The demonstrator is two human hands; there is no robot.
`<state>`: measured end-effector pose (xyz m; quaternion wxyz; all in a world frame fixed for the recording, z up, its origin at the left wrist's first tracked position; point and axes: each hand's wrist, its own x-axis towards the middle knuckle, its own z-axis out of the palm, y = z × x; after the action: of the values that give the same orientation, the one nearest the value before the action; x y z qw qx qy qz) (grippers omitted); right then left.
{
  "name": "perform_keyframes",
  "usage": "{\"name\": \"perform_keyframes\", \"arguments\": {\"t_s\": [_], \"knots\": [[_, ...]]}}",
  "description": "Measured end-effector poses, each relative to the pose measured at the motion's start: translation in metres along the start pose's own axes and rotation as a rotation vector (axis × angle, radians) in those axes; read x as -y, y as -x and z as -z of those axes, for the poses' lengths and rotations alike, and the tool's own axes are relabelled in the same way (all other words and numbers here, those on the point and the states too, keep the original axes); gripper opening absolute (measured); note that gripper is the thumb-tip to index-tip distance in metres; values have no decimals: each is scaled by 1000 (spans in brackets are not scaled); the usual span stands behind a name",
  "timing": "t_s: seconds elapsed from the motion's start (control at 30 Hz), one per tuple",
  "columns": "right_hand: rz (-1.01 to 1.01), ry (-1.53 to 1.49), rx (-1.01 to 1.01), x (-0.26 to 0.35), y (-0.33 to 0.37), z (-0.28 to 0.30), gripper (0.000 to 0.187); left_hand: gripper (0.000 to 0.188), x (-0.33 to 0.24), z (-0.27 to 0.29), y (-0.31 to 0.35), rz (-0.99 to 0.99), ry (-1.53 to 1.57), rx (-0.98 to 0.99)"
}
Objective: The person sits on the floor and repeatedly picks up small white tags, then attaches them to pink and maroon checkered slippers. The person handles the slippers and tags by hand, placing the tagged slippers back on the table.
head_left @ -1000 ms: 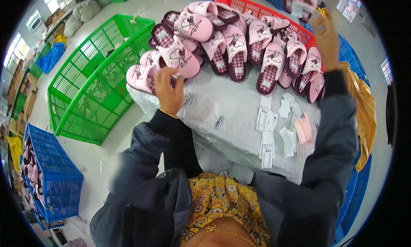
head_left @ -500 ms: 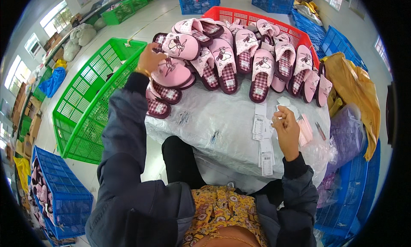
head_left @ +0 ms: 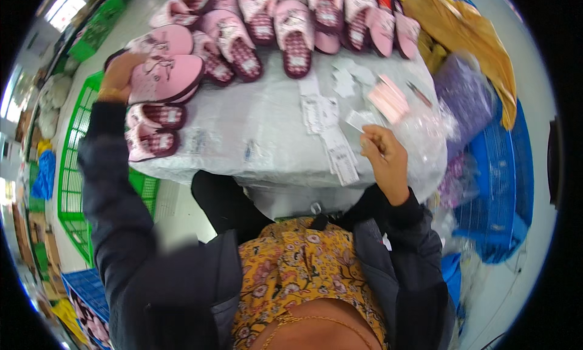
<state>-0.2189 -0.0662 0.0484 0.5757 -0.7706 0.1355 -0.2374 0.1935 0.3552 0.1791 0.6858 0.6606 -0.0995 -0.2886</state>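
Note:
My left hand (head_left: 119, 77) is closed around the heel end of a pink slipper (head_left: 167, 78) at the left of the white-wrapped work surface (head_left: 243, 113). Its fingertips are hidden behind the slipper. Another pink slipper (head_left: 163, 39) lies just beyond it, and a pair with checked insoles (head_left: 155, 131) sits on the near side. Over the right part of the surface, my right hand (head_left: 387, 162) has its fingers curled together. A small white card (head_left: 362, 119) is right by the fingertips; I cannot tell whether they hold it.
Several pink slippers (head_left: 296, 40) line the far edge. Printed white labels (head_left: 322, 114), pink cards (head_left: 388, 99) and a small cutter-like tool (head_left: 419, 94) lie to the right. A green crate (head_left: 71, 198) stands left; purple wrapped goods (head_left: 467, 89) and a blue crate (head_left: 495, 186) stand right.
The view has tilted down and shifted right, so the surface appears higher and further left. My left hand stays at the slippers, and my right hand remains curled near the labels.

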Motion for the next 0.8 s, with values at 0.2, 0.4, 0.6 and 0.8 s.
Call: {"name": "perform_keyframes", "arguments": {"t_s": [0.2,0.4,0.6,0.8], "knots": [[-7,-54,-45,-21,10,8,24,23,105,-129,75,-290,262,2],[37,-26,-78,-8,17,41,30,31,214,-210,31,-140,831,475],[746,-419,644,135,39,60,36,41,191,-263,54,31,491,-17],[702,-291,321,112,-8,84,26,31,194,-242,89,4,371,-126]]}}
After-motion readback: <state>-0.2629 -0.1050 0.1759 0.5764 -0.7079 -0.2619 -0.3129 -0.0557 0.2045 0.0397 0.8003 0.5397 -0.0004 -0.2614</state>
